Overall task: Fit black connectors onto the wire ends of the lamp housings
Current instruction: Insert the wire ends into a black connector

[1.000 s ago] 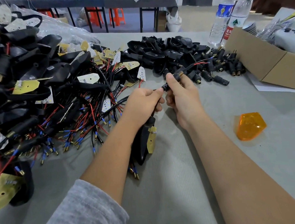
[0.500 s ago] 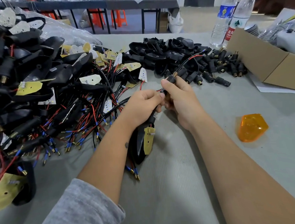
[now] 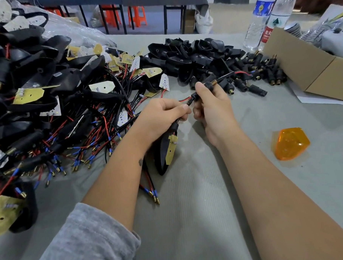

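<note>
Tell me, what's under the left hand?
Under the left hand hangs a black lamp housing with a yellow board, resting on the grey table. Its upper end is hidden by the hand.

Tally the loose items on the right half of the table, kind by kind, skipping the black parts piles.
Water bottles: 2
Cardboard box: 1
Orange lens: 1
Total: 4

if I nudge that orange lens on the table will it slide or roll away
The orange lens would probably slide or rock rather than roll: it looks faceted and wedge-shaped, not round. The grey table cover looks ribbed, so it may grip a little. It seems thin, translucent plastic, likely light and easy to scratch.
</note>
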A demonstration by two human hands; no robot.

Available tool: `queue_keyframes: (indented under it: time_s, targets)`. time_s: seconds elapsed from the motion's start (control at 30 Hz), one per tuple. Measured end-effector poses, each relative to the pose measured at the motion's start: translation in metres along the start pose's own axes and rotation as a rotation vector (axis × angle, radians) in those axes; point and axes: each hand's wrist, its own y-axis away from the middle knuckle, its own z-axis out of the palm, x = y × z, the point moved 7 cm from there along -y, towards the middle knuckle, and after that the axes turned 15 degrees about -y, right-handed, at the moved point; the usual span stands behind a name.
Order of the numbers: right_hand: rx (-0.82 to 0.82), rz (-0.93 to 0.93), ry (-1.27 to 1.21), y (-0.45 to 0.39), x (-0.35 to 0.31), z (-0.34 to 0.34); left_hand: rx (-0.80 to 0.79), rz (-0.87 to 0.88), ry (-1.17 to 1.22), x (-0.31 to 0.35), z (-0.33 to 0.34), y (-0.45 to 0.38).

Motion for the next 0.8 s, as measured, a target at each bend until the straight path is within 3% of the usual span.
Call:
queue_keyframes:
  time_s: [0.23,0.8]
  targets:
    - [0.006,0.112,-0.111,-0.0038,0.0061,-0.0027,-0.031,0.053,0.17,0.0027,0.0068,-0.0015]
    - [-0.05,0.021,0.077,-0.0013,0.0041,0.0031,-0.014,-0.032,0.235,0.0004,0.0085,-0.0021]
